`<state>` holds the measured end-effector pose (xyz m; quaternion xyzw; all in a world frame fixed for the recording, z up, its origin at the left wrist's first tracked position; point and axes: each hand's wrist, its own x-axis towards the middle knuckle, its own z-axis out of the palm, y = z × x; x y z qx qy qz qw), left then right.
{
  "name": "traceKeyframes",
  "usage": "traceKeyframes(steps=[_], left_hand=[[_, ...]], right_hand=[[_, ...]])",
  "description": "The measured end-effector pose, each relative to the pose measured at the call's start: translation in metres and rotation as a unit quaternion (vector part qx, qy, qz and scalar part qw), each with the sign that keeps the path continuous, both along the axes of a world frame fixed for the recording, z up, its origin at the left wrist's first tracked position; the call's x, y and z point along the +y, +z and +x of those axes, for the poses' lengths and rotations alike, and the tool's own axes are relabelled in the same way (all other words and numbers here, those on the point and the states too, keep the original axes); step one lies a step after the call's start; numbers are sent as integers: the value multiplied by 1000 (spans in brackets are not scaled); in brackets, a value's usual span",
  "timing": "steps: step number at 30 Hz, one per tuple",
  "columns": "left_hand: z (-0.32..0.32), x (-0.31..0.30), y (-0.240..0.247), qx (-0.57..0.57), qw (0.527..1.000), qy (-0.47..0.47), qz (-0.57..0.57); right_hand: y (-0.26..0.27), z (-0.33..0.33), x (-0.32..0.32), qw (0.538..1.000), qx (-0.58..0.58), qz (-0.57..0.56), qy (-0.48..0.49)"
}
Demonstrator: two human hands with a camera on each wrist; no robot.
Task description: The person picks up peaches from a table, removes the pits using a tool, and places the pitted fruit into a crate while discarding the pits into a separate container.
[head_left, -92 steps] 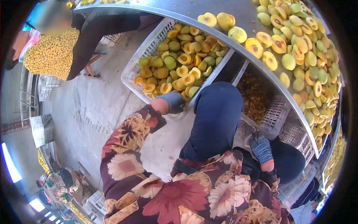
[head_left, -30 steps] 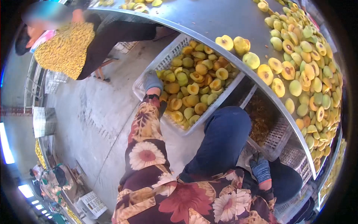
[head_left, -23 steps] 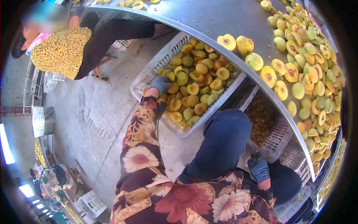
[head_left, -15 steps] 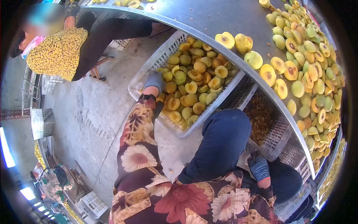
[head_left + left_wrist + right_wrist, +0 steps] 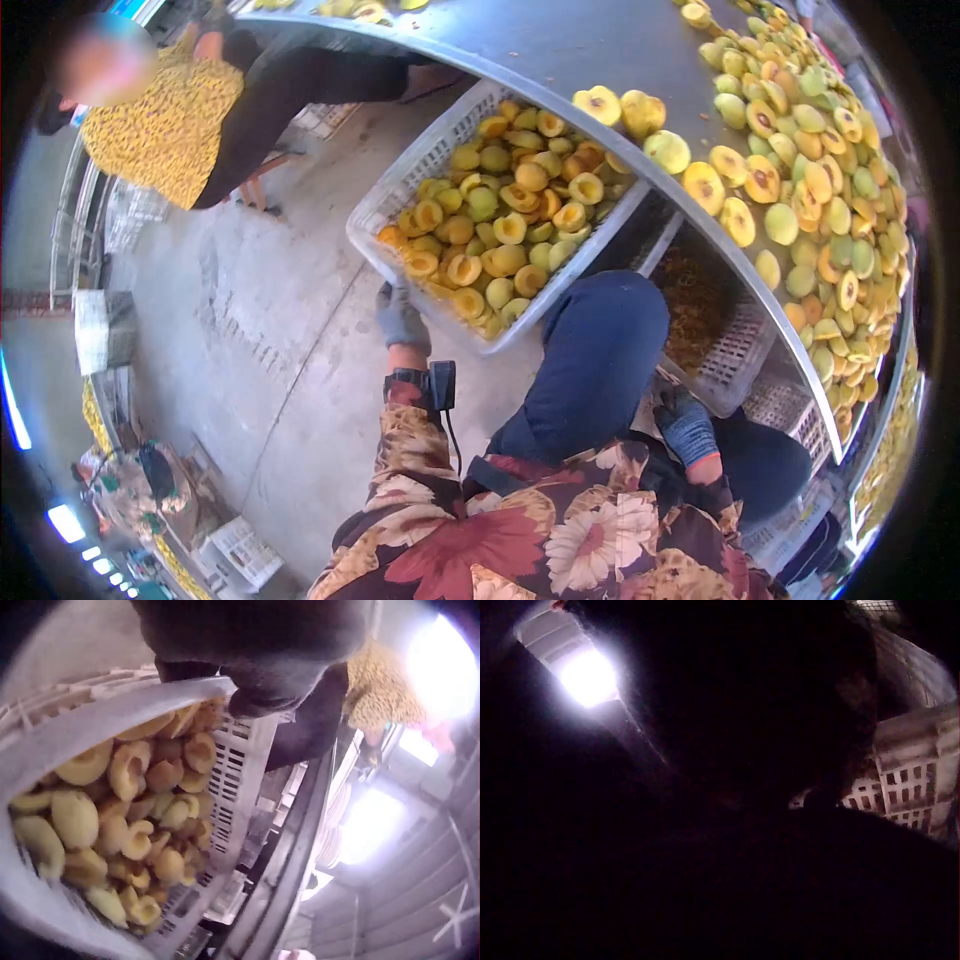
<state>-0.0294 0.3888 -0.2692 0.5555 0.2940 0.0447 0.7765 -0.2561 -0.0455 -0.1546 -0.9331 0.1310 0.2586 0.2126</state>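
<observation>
My gloved left hand (image 5: 403, 318) is at the near left corner of a white plastic crate (image 5: 440, 318), its fingers bent over the rim. In the left wrist view, the dark underside of that hand (image 5: 259, 675) covers part of the crate's rim (image 5: 112, 720). Pitted yellow-green stone fruit halves (image 5: 500, 230) fill the crate. My right hand (image 5: 687, 425), in a grey-blue knitted glove, lies low by my right thigh. Its fingers are in shadow, and I cannot tell whether they hold anything. The right wrist view is mostly dark.
A metal table (image 5: 600, 50) curves overhead, bearing a heap of halved fruit (image 5: 830, 180). Under it stands a crate of brown scraps (image 5: 700, 310), right of my knee (image 5: 610, 320). Another person in a yellow patterned top (image 5: 165, 130) sits at the upper left.
My left hand has come back from over the fruit at the crate's left end to its near outer corner. The right hand has stayed by the thigh.
</observation>
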Motion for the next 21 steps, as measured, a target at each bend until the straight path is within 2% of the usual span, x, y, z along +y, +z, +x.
traceKeyframes(steps=[3,4,6,8,10,12,13,14,16,17,19,21], left_hand=[[15,-17,15,39,986,42,-155],[12,-20,14,20,983,13,-184],[5,-12,5,-21,970,-41,-238],[-3,8,-56,-18,996,-65,-65],[3,6,-51,19,998,-55,-21],[12,-25,24,85,990,-19,-114],[17,-19,23,82,985,-28,-147],[21,-17,19,84,985,-21,-150],[30,-37,60,95,983,3,-157],[36,-54,83,88,988,23,-127],[39,-52,87,82,990,15,-113],[43,-60,94,70,994,3,-86]], right_hand=[[-13,-5,-4,999,10,-32,3],[-17,-7,-5,999,10,-42,9],[13,17,11,997,67,-41,-4],[16,28,14,996,83,-37,3],[-4,26,8,998,53,-37,25],[7,33,6,1000,26,-11,1],[10,33,8,1000,14,4,-13],[-6,24,4,1000,5,-15,26],[-38,7,-5,992,-6,-53,112],[-45,2,-7,994,7,-47,101],[-41,0,-2,996,44,-38,74],[-42,-3,0,998,30,-9,56]])
